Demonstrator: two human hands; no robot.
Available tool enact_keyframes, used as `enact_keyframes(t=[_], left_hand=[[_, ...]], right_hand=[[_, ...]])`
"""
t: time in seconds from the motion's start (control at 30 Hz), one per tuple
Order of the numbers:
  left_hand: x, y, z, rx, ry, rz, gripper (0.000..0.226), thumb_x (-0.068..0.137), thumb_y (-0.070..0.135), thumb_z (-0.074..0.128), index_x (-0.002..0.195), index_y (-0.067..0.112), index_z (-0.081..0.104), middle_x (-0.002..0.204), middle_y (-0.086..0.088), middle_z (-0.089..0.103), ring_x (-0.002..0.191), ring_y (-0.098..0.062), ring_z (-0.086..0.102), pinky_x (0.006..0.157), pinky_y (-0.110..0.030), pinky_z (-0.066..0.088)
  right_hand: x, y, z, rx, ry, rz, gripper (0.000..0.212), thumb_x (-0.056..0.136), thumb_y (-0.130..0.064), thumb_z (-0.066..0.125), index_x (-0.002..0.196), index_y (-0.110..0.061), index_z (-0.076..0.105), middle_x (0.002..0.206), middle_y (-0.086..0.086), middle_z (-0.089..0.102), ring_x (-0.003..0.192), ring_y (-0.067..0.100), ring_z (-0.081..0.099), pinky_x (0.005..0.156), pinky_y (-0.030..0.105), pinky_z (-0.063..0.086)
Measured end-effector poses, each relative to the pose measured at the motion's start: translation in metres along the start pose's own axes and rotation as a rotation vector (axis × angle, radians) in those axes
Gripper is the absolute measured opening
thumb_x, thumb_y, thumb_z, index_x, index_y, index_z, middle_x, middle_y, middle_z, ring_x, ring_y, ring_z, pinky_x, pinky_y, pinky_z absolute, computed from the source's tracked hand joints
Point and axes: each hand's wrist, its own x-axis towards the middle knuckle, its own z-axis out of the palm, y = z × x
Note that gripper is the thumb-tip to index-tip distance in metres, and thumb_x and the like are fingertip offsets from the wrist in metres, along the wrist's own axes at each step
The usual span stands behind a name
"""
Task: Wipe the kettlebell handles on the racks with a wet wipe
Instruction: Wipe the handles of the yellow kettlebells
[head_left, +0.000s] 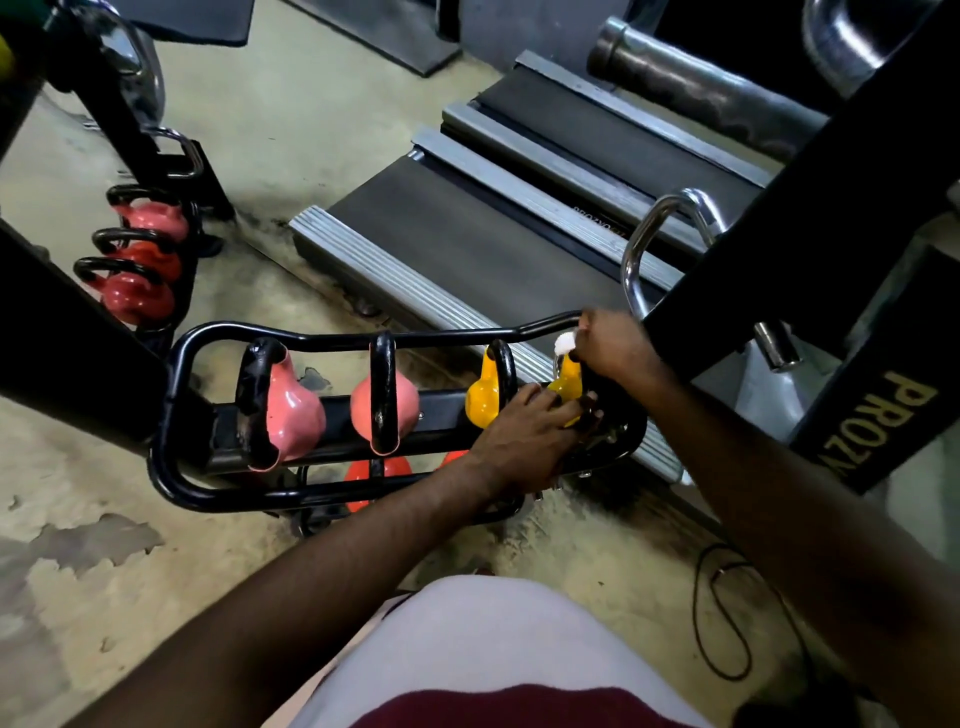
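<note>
A white wet wipe (565, 343) is pinched in the clenched grip of the right hand (610, 345) and is held against the top of the rightmost yellow kettlebell (567, 382), at the right end of the black rack (171, 395). The handle of that kettlebell is largely covered by the hand. The left hand (530, 431) is laid over the lower part of the same kettlebell, its grip released and the fingers fairly straight. A second yellow kettlebell (480, 402) is seated just to the left, and two pink kettlebells (291, 415) are ranged further left on the same tier, each with a black handle. Orange kettlebells (358, 478) are partly seen on a lower tier. Red kettlebells (137, 296) are stacked on another rack at the far left. A treadmill (467, 234) is seen behind the rack on the worn floor (104, 545).
</note>
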Motion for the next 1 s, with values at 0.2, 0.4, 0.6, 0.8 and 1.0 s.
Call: enact_keyframes(t=[0.2,0.4,0.6,0.8,1.0], left_hand=[[-0.004,-0.006,0.009,-0.004,0.036,0.022,0.063,0.073,0.044,0.069,0.131,0.024,0.059,0.145,-0.004,0.051,0.106,-0.028,0.057,0.094,-0.041,0.043],[0.001,-0.018,0.008,0.020,0.072,0.039,0.072,0.078,0.044,0.063,0.144,0.023,0.047,0.152,-0.004,0.044,0.104,-0.026,0.057,0.091,-0.040,0.045],[0.005,-0.026,-0.003,-0.166,0.137,0.021,0.061,0.077,0.046,0.040,0.130,0.025,0.061,0.137,0.001,0.060,0.101,-0.024,0.060,0.088,-0.039,0.045],[0.051,-0.066,-0.025,-0.570,0.184,-0.478,0.049,0.085,0.033,0.049,0.130,0.021,0.062,0.128,-0.004,0.066,0.117,-0.024,0.062,0.100,-0.039,0.048],[0.095,-0.090,-0.021,-0.712,-0.235,-0.493,0.026,0.094,0.031,0.061,0.115,0.020,0.073,0.116,-0.005,0.072,0.109,-0.020,0.065,0.092,-0.029,0.049]], right_hand=[[-0.048,0.024,0.047,0.962,0.074,0.233,0.017,0.097,-0.004,0.051,0.086,-0.007,0.064,0.075,0.014,0.059,0.061,0.013,0.055,0.061,0.027,0.039],[-0.036,0.022,0.046,1.461,-0.185,0.530,0.029,0.102,-0.015,0.041,0.075,-0.017,0.052,0.050,-0.005,0.039,0.035,0.001,0.034,0.033,0.014,0.024],[-0.049,0.023,0.054,1.418,-0.242,0.510,0.019,0.101,-0.018,0.040,0.099,-0.020,0.059,0.056,-0.005,0.039,0.037,0.002,0.032,0.041,0.018,0.024],[-0.078,0.015,0.055,1.446,-0.106,0.414,0.014,0.099,-0.012,0.053,0.106,-0.015,0.065,0.072,0.001,0.058,0.042,0.000,0.051,0.037,0.014,0.035],[-0.055,-0.004,0.045,1.106,0.230,0.266,0.018,0.083,-0.013,0.074,0.078,-0.024,0.060,0.081,-0.003,0.065,0.076,0.011,0.061,0.075,0.030,0.048]])
